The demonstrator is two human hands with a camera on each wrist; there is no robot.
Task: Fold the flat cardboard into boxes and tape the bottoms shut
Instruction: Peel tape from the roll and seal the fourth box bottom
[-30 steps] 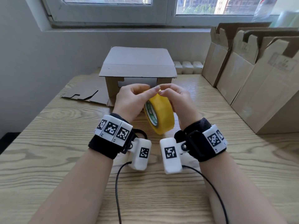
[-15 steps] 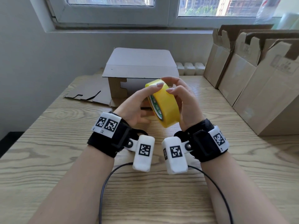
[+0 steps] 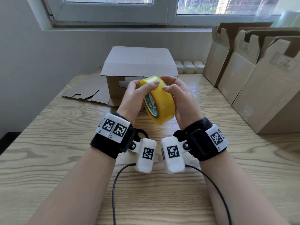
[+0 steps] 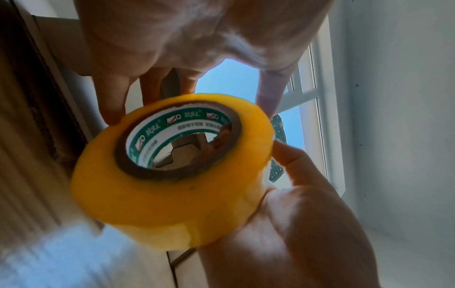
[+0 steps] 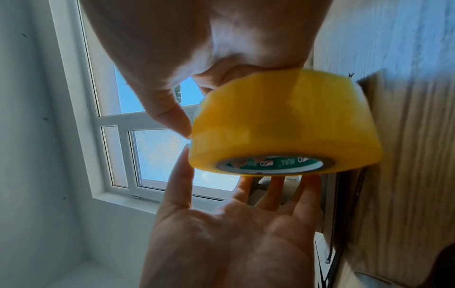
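I see both hands raised above the wooden table, with the yellow tape roll held between them, clear of the tabletop and tilted so its printed green-and-white core faces the left side. My left hand grips the roll: its thumb lies curled over the top of the yellow band and the other fingers reach under the roll's lower edge, as the right wrist view shows with that hand spread palm-up beneath the roll. My right hand cups the opposite side, fingers curved round the outer band, forefinger tip resting on the band near the left thumb. In the left wrist view the roll sits between the left hand below and the right hand above, fingertips touching its rim.

Just behind the roll stands a half-folded cardboard box, its flap jutting forward over an open front. Left of that box flat cardboard lies on the table. To the right of the roll, well apart, a row of folded boxes leans along the table's edge. A window lies beyond the half-folded box.
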